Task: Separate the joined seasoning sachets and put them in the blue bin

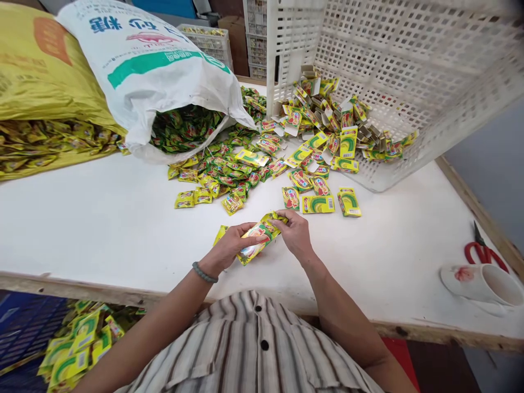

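head view: both hands over the near middle of the white table (102, 229), gathering a small bundle of yellow-green sachets (256, 243). left hand (229, 248) cupped under the bundle, fingers curled and pressed around it. right hand (295, 232) at the far end, fingertips pinching the top sachets. judged step: stacking and squaring a handful, likely for loading into a carton; next move calls for keeping the slippery packets aligned while feeding them in, without letting the stack fan out. exact number of sachets in the grip impossible to tell, several at least. just beyond the hands, five small cartons (318, 203) lying loose on the table, plus a loose heap of sachets (221, 174) too many to count. further out, one white woven sack (155, 65) spilling sachets, one yellow sack (36, 71) beside it, one white plastic crate (409, 76) tipped with more cartons inside. far right: one cup (487, 284), one pair of red scissors (483, 251).
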The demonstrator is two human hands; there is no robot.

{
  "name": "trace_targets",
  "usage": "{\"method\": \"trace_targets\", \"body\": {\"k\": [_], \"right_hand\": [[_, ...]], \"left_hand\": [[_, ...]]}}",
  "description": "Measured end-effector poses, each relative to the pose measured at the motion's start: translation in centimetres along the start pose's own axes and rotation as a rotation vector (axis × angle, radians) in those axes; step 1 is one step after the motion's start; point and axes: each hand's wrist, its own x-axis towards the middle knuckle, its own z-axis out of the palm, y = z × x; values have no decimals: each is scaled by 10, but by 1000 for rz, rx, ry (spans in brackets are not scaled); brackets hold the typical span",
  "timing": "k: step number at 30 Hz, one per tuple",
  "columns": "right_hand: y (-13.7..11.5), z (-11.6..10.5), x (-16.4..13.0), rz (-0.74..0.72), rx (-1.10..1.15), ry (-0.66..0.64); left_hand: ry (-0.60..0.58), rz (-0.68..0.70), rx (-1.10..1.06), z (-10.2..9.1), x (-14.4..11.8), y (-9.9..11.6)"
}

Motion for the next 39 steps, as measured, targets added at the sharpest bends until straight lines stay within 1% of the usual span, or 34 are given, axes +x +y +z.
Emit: {"method": "trace_targets", "body": {"k": [3,7,10,12,15,18,21,24,26,30,31,35,36,37,39], "right_hand": [[-4,-2,0,69,48,2],[-7,-8,2,61,14,17],[-6,-7,2,85,8,-7],[-4,-5,2,112,25,-12],[-3,-2,0,136,64,37],[-4,1,-3,101,34,80],[-7,4,-5,54,2,59],[-8,4,-6,13,-28,38],[-8,3,-6,-11,-74,4],[-8,0,-5,-26,-140,-115],[-8,-1,-5,-32,-149,-118],[-8,-4,-4,-27,-199,2],[-8,-3,-5,-20,-205,11],[-7,-2,-5,-16,-205,-7],[-5,3,-8,-21,-197,-87]], "left_hand": [[37,3,-51,1,1,-1],[74,99,-9,1,3,-3],[118,148,13,1,2,-4],[130,142,5,1,1,-4],[120,122,-14,2,-1,-2],[122,101,-45,3,-1,0],[155,98,-76,4,0,1],[150,119,-53,5,0,0],[134,134,-29,5,0,0],[132,126,-19,5,-1,0],[139,124,-26,5,-1,1],[184,149,-49,6,-1,3],[194,154,-56,6,-1,3],[200,156,-64,5,0,3],[206,164,-73,5,0,2]]}}
